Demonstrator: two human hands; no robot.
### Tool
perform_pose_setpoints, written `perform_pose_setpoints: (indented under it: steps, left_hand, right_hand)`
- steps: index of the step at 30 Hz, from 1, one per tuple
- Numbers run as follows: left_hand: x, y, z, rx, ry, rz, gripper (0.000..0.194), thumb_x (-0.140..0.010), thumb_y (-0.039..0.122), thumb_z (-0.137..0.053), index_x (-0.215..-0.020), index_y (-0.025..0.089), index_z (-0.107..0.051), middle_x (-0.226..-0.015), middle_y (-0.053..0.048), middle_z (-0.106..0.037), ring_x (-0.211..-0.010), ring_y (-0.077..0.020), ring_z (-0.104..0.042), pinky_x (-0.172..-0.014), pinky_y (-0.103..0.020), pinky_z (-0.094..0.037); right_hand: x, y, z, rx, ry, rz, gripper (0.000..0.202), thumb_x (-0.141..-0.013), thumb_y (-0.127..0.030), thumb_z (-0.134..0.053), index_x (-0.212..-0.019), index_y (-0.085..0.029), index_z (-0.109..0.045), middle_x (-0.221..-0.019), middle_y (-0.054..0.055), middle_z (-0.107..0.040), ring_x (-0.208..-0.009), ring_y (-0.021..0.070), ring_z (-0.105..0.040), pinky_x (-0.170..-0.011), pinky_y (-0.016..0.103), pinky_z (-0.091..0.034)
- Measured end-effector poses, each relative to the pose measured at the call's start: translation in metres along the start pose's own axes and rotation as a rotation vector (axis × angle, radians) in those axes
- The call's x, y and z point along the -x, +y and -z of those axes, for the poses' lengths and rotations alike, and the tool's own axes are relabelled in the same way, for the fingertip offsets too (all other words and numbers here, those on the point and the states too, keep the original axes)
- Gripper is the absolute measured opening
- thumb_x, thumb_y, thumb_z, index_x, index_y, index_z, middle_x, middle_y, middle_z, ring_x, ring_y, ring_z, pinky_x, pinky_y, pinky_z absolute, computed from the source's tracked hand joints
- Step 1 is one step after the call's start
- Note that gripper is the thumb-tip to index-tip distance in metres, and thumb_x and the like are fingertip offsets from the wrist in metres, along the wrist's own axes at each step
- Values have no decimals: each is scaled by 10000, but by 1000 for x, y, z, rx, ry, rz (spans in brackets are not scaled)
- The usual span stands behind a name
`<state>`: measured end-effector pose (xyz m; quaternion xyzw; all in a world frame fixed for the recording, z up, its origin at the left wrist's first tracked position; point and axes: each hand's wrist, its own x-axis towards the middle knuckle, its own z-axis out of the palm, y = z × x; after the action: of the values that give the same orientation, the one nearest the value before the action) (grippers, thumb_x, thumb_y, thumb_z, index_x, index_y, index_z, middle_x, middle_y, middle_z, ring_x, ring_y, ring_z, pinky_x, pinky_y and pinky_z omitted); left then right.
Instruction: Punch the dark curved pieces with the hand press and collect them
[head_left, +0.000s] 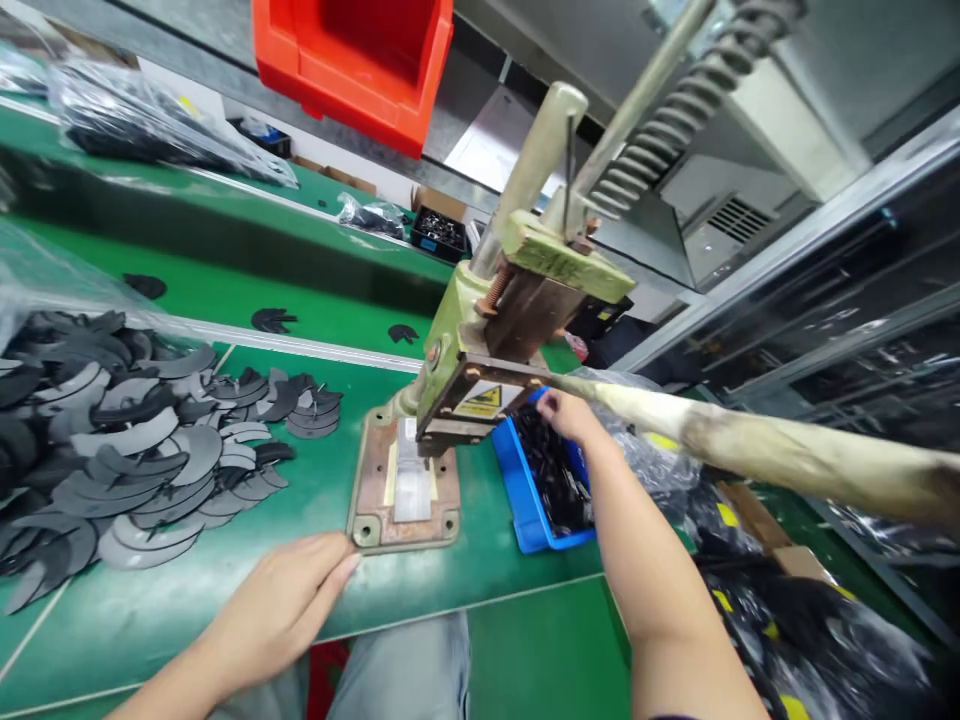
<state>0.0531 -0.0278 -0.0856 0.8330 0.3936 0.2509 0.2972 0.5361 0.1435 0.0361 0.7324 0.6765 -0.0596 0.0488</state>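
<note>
My left hand (300,585) lies on the green table with its fingers stretched out, the tips against the near left corner of the hand press's base (367,520). Between the base and the ram of the green hand press (450,340) sits a pale metal fixture block (412,495). To the right stands a blue bin (529,520) full of small black parts (559,480). My right hand (568,413) is at the bin's far end, under the press lever (720,435). Its fingers are curled together, and whatever they grip is too small to make out.
A heap of dark grey curved pieces (150,450) covers the left of the table. Several similar pieces lie on the green conveyor (202,300) behind. An orange bin (360,80) hangs above. Bagged black parts (810,620) are at the right.
</note>
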Motion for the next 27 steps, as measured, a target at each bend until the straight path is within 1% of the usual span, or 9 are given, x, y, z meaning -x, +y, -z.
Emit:
perform_pose_setpoints:
  steps: [3, 4, 6, 8, 11, 14, 21, 24, 27]
  left_hand:
    - [0, 0, 1, 7, -16, 28, 312, -1102, 375, -402, -908, 256, -616, -830, -19, -682, -779, -205, -663, -744, -310, -482]
    - [1, 0, 2, 13, -26, 36, 313, -1104, 385, -390, -941, 260, -625, -860, -22, -694, -808, -209, -672, -765, -314, -483]
    - [1, 2, 3, 24, -41, 53, 314, -1107, 409, -372, -1006, 268, -633, -925, -26, -714, -868, -214, -685, -801, -322, -481]
    - [1, 5, 4, 27, -43, 72, 313, -1105, 432, -369, -1030, 271, -626, -956, -23, -722, -889, -213, -688, -807, -324, -472]
    - [1, 9, 6, 19, -45, 89, 305, -1094, 450, -382, -1021, 268, -617, -932, -15, -723, -865, -210, -682, -785, -319, -456]
    - [2, 13, 6, -3, -57, 102, 311, -1089, 462, -382, -1006, 266, -610, -903, -7, -717, -847, -208, -674, -778, -318, -444]
    - [4, 11, 4, -34, -54, 109, 319, -1076, 481, -392, -982, 268, -610, -880, -2, -713, -821, -204, -658, -761, -311, -430]
    - [3, 11, 3, -39, -43, 112, 310, -1062, 486, -415, -982, 270, -623, -858, 2, -713, -802, -203, -655, -740, -303, -430]
    - [3, 12, 2, -39, -38, 120, 312, -1053, 492, -428, -979, 270, -634, -847, 4, -715, -790, -198, -659, -731, -297, -438]
  right_hand:
    - [53, 0, -16, -1, -207, -5, 395, -976, -447, -645, -1268, -182, -639, -1266, 86, -685, -1102, 193, -684, -973, 430, -612]
    - [68, -1, -22, 0, -259, -7, 406, -973, -447, -650, -1278, -180, -635, -1270, 87, -683, -1107, 196, -684, -973, 433, -613]
    - [90, -7, -34, 3, -322, -14, 422, -970, -448, -653, -1296, -180, -626, -1290, 91, -674, -1128, 206, -680, -981, 443, -610]
    - [102, -15, -44, 1, -341, -20, 427, -971, -448, -651, -1302, -179, -622, -1301, 93, -668, -1140, 210, -676, -985, 448, -609]
    - [110, -25, -54, -14, -315, -29, 425, -975, -450, -644, -1304, -182, -620, -1309, 95, -665, -1147, 211, -673, -989, 450, -607]
    - [114, -26, -58, -44, -275, -29, 411, -978, -452, -638, -1291, -186, -629, -1313, 94, -664, -1155, 211, -671, -997, 449, -603]
    - [127, -5, -53, -196, -191, 15, 394, -980, -446, -637, -1279, -189, -636, -1312, 93, -667, -1145, 204, -672, -994, 441, -605]
    - [133, 3, -51, -291, -95, 17, 381, -981, -446, -635, -1260, -187, -644, -1292, 89, -676, -1129, 198, -676, -989, 436, -606]
    - [142, 7, -48, -409, 68, 2, 367, -982, -446, -633, -1244, -190, -652, -1294, 89, -677, -1144, 200, -671, -1007, 442, -598]
